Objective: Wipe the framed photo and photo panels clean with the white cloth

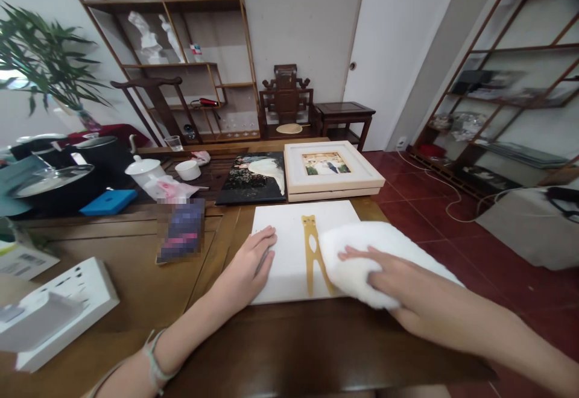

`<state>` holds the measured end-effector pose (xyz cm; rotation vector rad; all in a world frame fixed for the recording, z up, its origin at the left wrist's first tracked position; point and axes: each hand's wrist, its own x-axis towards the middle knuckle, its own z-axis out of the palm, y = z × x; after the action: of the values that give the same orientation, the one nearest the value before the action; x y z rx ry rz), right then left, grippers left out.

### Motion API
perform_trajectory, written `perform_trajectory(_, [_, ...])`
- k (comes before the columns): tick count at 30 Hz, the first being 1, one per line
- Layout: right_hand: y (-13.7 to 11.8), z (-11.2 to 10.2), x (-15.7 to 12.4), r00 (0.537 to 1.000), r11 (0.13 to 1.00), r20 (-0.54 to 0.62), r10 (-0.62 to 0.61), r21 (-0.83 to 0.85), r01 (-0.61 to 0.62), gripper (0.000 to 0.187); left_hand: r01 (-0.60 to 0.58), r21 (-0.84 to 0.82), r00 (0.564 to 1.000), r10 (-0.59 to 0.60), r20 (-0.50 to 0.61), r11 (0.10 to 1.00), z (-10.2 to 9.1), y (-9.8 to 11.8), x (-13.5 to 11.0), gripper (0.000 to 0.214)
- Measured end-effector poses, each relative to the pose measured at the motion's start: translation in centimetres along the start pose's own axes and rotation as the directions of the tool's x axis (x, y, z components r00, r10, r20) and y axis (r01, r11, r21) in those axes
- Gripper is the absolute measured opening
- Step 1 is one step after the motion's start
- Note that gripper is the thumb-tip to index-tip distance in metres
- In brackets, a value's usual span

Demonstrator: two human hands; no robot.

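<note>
A white canvas-like board point(283, 271) lies flat at the front edge of the wooden table, with a yellow long-legged animal figure point(311, 241) on its face. My left hand point(256, 259) rests on the board's left edge, its fingers stretched out and the thumb apart. Bunched under my right hand point(384, 268) is a fluffy white towel point(407, 241), with my fingers pressing into it. The towel covers the board's right part, touches the figure's right leg and drapes past the table's right side.
Behind the board lie a dark picture point(256, 178) and a pale framed picture point(332, 172). To the left are a blurred purple packet point(183, 229), a white slotted box point(72, 307), a blue box point(108, 202), a white teapot point(145, 169) and a lidded pan point(54, 184).
</note>
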<state>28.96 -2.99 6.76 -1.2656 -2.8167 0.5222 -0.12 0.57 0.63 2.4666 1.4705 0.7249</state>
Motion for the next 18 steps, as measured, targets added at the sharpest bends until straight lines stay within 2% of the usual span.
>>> perform_trajectory(5, [2.4, -0.6, 5.0, 0.993, 0.997, -0.108, 0.043, -0.059, -0.050, 0.029, -0.008, -0.011, 1.000, 0.008, -0.007, 1.000, 0.1, -0.2, 0.0, 0.034])
perform_trajectory(9, [4.1, 0.5, 6.5, 0.980, 0.995, -0.185, 0.071, -0.054, -0.082, 0.031, -0.006, -0.017, 1.000, 0.006, -0.006, 1.000, 0.1, -0.3, -0.1, 0.034])
perform_trajectory(13, [4.0, 1.3, 4.5, 0.978, 0.993, -0.174, 0.114, -0.017, -0.119, 0.037, -0.016, -0.014, 1.000, 0.016, -0.013, 1.000, 0.1, -0.3, -0.1, 0.033])
perform_trajectory(18, [2.1, 0.3, -1.0, 0.993, 0.990, -0.054, 0.105, 0.104, -0.099, 0.034, -0.019, -0.010, 1.000, 0.019, -0.023, 1.000, 0.1, -0.1, 0.0, 0.032])
